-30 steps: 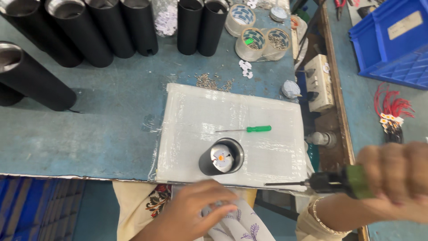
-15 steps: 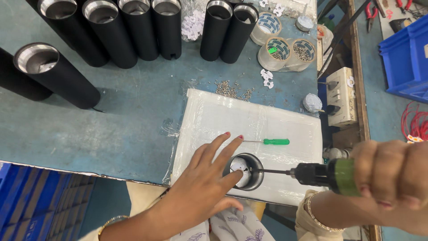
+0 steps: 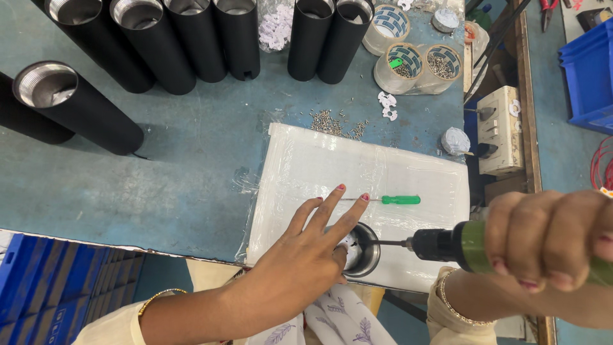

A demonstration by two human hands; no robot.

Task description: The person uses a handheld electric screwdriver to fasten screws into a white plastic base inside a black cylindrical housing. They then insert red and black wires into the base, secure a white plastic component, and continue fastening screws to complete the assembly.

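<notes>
- The bench [image 3: 159, 166] is a worn blue-green surface, and it carries everything within arm's reach, so the person can work standing at its near edge.
- A white plastic-wrapped board [image 3: 357, 166] lies flat near that edge, probably as a clean, soft pad under the work.
- Black metal tubes [image 3: 159, 38] stand in a row along the far side, open threaded ends up, with one more tube [image 3: 70, 102] apart at the left; they sit clear of the board.
- The left hand [image 3: 306, 255] rests over the one black tube [image 3: 364, 249] that stands at the board's near edge; its grip is loose, fingers spread flat and reaching past the rim, apparently to steady the tube.
- The right hand [image 3: 549, 243] has a closed grip, fingers wrapped tight round the green body of a power screwdriver [image 3: 460, 246], held level so its thin bit points into the tube's open mouth.
- Tape rolls [image 3: 415, 64] at the far right serve as small pots for screws.
- A green-handled screwdriver [image 3: 393, 200] lies on the board just beyond the fingertips, handy as a spare.
- Loose screws [image 3: 335, 123] lie scattered just past the board's far edge, beside small white pieces [image 3: 386, 105].
</notes>
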